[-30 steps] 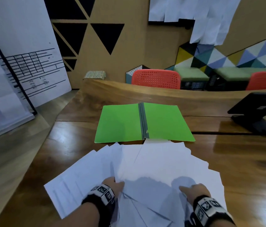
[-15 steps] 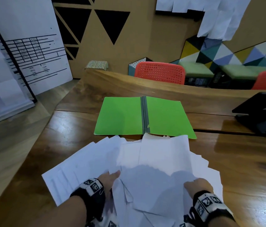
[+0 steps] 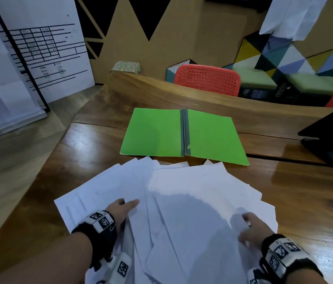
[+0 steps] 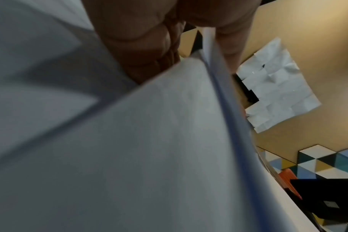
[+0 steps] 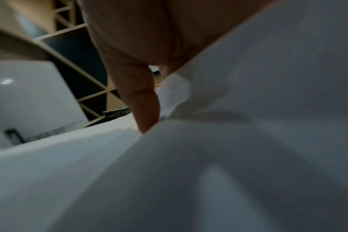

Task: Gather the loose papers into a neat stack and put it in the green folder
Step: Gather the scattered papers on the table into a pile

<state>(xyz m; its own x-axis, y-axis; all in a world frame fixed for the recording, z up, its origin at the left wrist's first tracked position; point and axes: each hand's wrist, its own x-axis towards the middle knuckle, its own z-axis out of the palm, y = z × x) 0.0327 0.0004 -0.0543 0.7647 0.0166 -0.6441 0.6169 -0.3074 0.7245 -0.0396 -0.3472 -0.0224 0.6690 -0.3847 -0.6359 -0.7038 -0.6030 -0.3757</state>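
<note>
Both forearms reach in from the near edge, one hand at each lower side of the spread of loose papers (image 3: pixel 182 197). The left hand (image 3: pixel 120 210) lies on the sheets with its thumb stretched toward the middle; the left wrist view shows the thumb and the curled fingers (image 4: pixel 149 47) pinching a sheet edge between them. The right hand (image 3: pixel 251 228) grips the papers' right side, fingers tucked under a lifted sheet, though that wrist view is blurred and the grip is probably a pinch.

The papers fan out unevenly on the worktop (image 3: pixel 304 201); perhaps a dozen overlapping sheets, too layered to count. One green folder (image 3: pixel 155 134) lies open and flat just beyond them, its near edge touching their far corners. Two orange chairs (image 3: pixel 206 78) stand behind the worktop.
</note>
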